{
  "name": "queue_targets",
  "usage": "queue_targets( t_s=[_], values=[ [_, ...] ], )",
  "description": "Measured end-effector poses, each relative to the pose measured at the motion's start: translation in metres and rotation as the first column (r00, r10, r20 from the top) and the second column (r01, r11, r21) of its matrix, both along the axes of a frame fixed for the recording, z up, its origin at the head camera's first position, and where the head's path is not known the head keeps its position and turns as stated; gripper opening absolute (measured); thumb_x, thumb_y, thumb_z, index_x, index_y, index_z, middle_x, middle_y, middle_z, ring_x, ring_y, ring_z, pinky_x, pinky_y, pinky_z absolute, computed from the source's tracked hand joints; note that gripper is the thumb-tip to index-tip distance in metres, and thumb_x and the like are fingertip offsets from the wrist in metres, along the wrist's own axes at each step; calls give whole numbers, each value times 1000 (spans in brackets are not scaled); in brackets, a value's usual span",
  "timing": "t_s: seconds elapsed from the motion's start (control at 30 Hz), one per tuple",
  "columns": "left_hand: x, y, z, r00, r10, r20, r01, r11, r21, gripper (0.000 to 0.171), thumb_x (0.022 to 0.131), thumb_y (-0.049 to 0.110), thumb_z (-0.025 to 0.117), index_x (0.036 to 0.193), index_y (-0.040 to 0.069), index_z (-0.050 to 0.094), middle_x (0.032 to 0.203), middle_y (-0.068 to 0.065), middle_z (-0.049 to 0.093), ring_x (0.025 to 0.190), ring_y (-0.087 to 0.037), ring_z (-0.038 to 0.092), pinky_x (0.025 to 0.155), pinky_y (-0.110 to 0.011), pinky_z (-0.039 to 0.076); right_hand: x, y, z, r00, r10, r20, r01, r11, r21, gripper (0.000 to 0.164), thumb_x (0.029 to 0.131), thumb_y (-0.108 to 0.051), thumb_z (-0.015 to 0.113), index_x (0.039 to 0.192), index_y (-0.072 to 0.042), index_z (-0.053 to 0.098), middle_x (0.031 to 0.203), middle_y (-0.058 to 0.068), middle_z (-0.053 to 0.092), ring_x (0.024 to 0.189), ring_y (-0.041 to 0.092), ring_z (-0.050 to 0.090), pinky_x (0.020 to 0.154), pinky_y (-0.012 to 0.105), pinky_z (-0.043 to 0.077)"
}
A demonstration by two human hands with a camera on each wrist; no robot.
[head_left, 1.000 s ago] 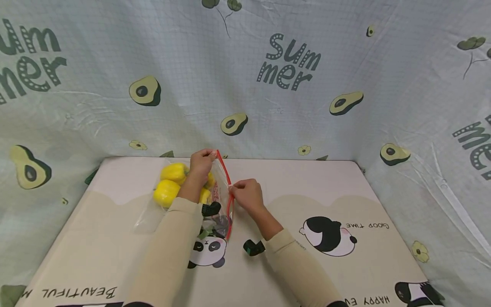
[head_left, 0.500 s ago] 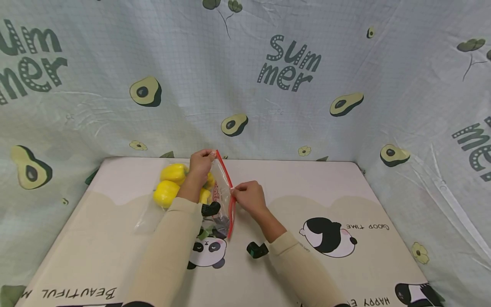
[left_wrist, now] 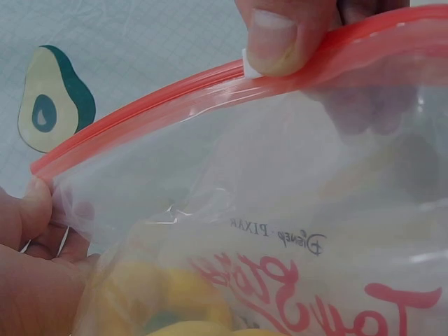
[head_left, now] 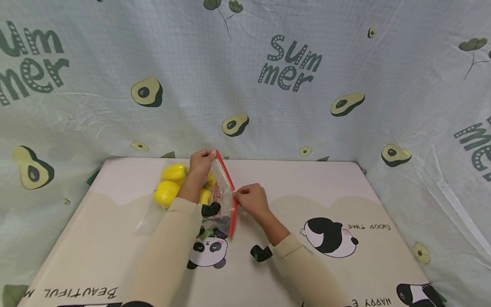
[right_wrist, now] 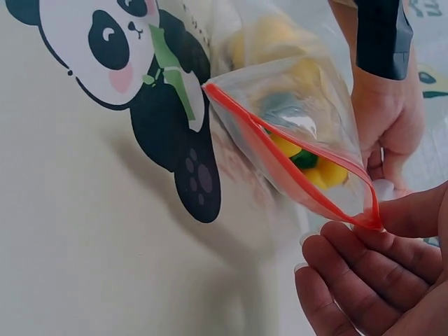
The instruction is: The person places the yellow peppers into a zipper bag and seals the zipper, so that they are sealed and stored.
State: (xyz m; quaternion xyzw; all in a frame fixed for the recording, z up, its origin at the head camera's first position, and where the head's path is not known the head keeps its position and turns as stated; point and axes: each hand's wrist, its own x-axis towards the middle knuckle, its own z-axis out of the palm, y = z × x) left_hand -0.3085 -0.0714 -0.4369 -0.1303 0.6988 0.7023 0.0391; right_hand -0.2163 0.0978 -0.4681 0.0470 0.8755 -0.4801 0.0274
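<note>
A clear zip bag (head_left: 224, 182) with a red zipper strip (head_left: 233, 219) holds several yellow bell peppers (head_left: 166, 194). My left hand (head_left: 201, 164) pinches the bag's far top corner. Partway along the strip, my right hand (head_left: 254, 198) pinches the white slider (left_wrist: 248, 64) between thumb and fingers. In the left wrist view the strip lies together between slider and left hand. From the right hand to the near corner the bag's mouth gapes, and yellow and green show inside it in the right wrist view. Red lettering (left_wrist: 315, 301) marks the bag's side.
The bag rests on a pale table mat (head_left: 307, 281) with printed pandas (head_left: 209, 251). A curtain (head_left: 276, 128) with avocado prints stands behind and at both sides. Black wrist mounts (head_left: 261, 253) sit near the cuffs.
My right hand has slid along the red strip toward the near side and slightly right, bringing the slider with it. My left hand stays at the far corner.
</note>
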Motion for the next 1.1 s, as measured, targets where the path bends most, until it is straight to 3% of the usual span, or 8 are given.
queue_targets(
  t_s=[0.27,0.57,0.8,1.1],
  values=[
    [0,0,-2,1000,3,-8,-3,1000,-8,31,109,24,53,126,0,65,120,-10,58,117,-30,52,117,-49,45,3,2,-2,998,-1,56,2,1000,-24,21,95,-22,70,97,-4,82,81,6,72,70,17,59,57,25,49],
    [0,-2,0,1000,24,8,-24,999,22,32,109,24,53,128,1,64,119,-8,57,113,-27,52,116,-48,45,10,1,-3,998,-5,55,8,999,-47,21,95,-20,70,98,-3,82,82,7,72,70,18,60,59,24,50],
    [0,-2,-1,999,41,28,-42,999,19,30,109,24,54,127,3,65,119,-6,57,108,-20,50,106,-36,47,15,2,-6,996,-15,91,24,995,-102,20,96,-20,71,100,-3,82,84,9,73,71,19,63,62,24,54],
    [-1,-1,-2,999,51,18,-52,998,39,31,109,24,53,128,3,64,117,-5,56,106,-19,49,108,-39,47,19,6,-10,995,-9,100,26,985,-170,19,95,-18,72,98,-1,82,93,12,76,76,22,71,69,26,61]
  ],
)
